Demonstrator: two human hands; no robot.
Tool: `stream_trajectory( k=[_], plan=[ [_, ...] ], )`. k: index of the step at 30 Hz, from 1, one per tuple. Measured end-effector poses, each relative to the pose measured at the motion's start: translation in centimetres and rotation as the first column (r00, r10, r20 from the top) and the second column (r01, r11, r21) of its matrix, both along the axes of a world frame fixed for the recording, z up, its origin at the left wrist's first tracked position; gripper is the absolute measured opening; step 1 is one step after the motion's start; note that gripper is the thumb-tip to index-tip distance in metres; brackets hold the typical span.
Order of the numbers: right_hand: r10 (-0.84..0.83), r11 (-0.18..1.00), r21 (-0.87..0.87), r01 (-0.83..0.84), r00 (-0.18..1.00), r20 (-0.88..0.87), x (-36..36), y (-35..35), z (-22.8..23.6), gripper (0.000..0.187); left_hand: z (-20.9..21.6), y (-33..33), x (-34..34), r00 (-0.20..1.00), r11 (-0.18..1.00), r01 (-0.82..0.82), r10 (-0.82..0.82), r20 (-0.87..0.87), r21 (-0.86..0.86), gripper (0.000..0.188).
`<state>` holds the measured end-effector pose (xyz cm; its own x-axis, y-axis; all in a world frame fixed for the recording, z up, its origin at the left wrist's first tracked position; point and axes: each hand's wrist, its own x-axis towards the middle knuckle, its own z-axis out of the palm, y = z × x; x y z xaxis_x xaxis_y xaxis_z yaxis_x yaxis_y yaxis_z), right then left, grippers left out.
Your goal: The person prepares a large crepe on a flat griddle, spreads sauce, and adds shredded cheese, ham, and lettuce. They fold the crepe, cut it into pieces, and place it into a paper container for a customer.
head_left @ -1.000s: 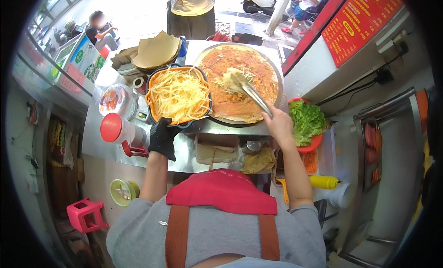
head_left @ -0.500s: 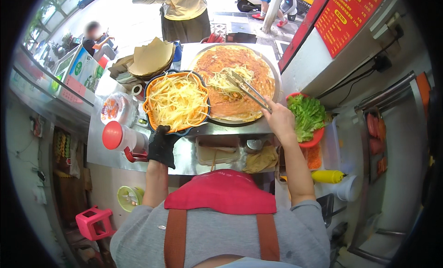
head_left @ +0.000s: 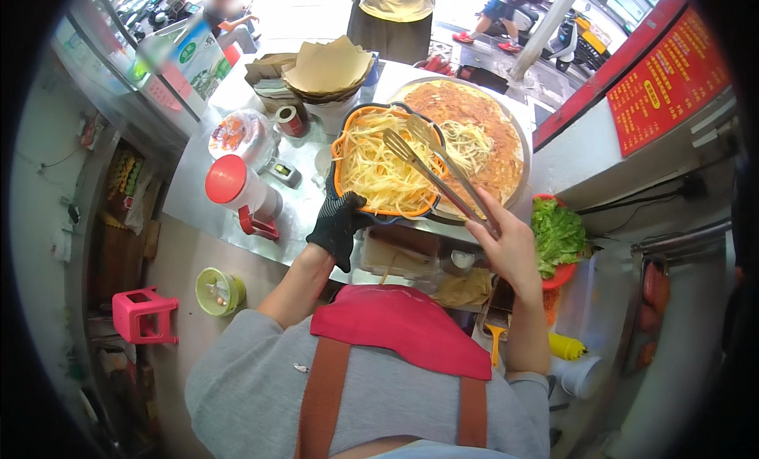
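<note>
In my left hand (head_left: 338,223), wearing a black glove, is the near rim of a dark basin with an orange inner edge (head_left: 338,154). Pale yellow shreds (head_left: 375,162), like shredded potato, fill the basin. My right hand (head_left: 507,244), bare, grips metal tongs (head_left: 452,188); their two arms are spread, with the tips over the shreds at the basin's right side. Beside the basin lies a large flat pancake (head_left: 506,149) coated in reddish sauce, on a round griddle (head_left: 525,182). A small heap of shreds (head_left: 468,143) rests on the pancake.
On the left of the counter stand a red-lidded jug (head_left: 229,182) and a tub in plastic wrap (head_left: 241,135). Brown paper bags (head_left: 328,68) are stacked behind the basin. Lettuce (head_left: 556,234) in a red bowl and a yellow bottle (head_left: 566,347) are at right. A person (head_left: 395,16) stands across the counter.
The tongs have moved left from the heap on the pancake to above the basin, and their arms are spread wider. My left hand still holds the basin. The whole view has shifted and tilted.
</note>
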<state>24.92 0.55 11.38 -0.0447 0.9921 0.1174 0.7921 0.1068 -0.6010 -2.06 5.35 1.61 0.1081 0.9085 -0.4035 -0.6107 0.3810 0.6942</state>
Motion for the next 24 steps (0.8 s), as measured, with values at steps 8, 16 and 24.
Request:
stream_trajectory(
  k=[8,16,24],
  plan=[
    [0.053,0.995,0.088,-0.053,0.999,0.005,-0.4,0.8,-0.6,0.047,0.0,-0.1,1.8,0.991,0.981,0.029,-0.003,-0.131,0.194,0.078],
    [-0.074,0.991,0.091,0.095,0.975,-0.211,1.4,-0.4,0.1,0.041,1.4,0.1,1.7,0.995,0.999,0.028,-0.031,-0.091,-0.03,0.059],
    [-0.277,0.959,0.075,0.275,0.961,0.022,5.4,1.0,-2.1,0.044,-2.1,0.8,-1.7,0.995,0.996,-0.041,0.048,0.085,-0.083,0.027]
  ],
)
